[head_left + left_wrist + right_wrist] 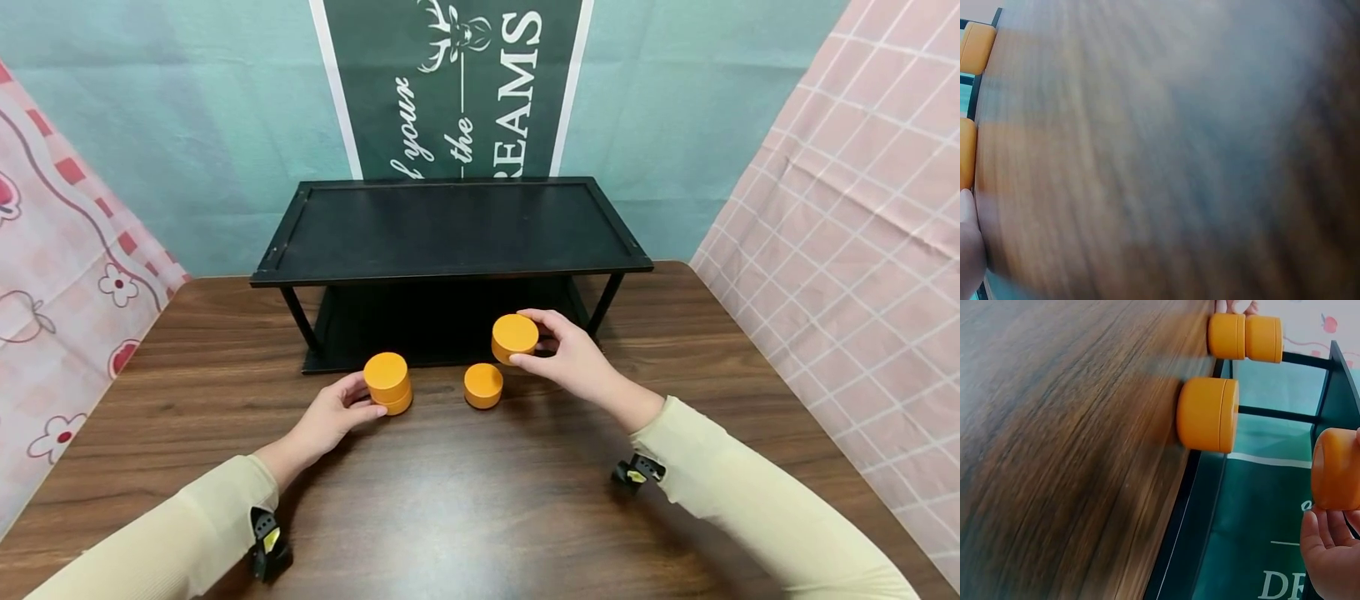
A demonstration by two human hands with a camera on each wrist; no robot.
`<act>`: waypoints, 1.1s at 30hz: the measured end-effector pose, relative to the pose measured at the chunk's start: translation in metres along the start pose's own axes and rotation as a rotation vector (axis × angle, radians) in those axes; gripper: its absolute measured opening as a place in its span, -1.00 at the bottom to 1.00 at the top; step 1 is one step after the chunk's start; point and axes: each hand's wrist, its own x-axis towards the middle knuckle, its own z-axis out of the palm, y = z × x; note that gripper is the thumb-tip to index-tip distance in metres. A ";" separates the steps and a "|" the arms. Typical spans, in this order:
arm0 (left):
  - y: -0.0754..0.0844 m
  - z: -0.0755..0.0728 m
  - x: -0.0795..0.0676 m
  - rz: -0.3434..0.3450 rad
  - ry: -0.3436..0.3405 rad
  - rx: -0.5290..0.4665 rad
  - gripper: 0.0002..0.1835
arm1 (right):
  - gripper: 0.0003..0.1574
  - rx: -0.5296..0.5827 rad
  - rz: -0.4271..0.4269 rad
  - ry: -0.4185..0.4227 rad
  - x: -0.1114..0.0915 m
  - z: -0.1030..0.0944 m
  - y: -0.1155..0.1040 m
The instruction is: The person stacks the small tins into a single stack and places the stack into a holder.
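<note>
Two orange round jars with thin lid seams stand stacked on the table; the upper jar [386, 372] sits on the lower jar [401, 403]. My left hand [330, 423] grips the stack from the left, thumb at the lower jar's front. In my right hand [577, 354], between thumb and fingers, a third jar [515, 335] is held upright in the air. It is above and to the right of another orange jar [483, 386], which stands alone on the table. The right wrist view shows the held jar [1337, 469] well above the tabletop, apart from the lone jar [1207, 415].
Behind the jars stands a black two-level rack [450, 229], its lower shelf [442, 321] close above the wooden table [465, 500]. A teal cloth [675, 108] hangs behind it. Patterned pink cloths flank the table, one on the left [67, 317] and one on the right [862, 208].
</note>
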 end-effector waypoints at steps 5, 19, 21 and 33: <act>0.001 0.000 -0.001 0.007 0.007 0.022 -0.42 | -0.25 0.006 0.014 -0.012 0.003 0.005 -0.005; 0.002 0.002 -0.002 0.003 -0.003 0.005 -0.41 | -0.27 0.026 0.012 -0.017 0.004 0.016 -0.012; 0.001 0.002 -0.002 0.002 -0.006 0.001 -0.41 | -0.27 0.031 0.009 -0.020 0.004 0.018 -0.012; 0.002 0.003 -0.002 -0.005 -0.010 0.006 -0.41 | -0.27 0.038 -0.025 -0.029 0.006 0.027 -0.011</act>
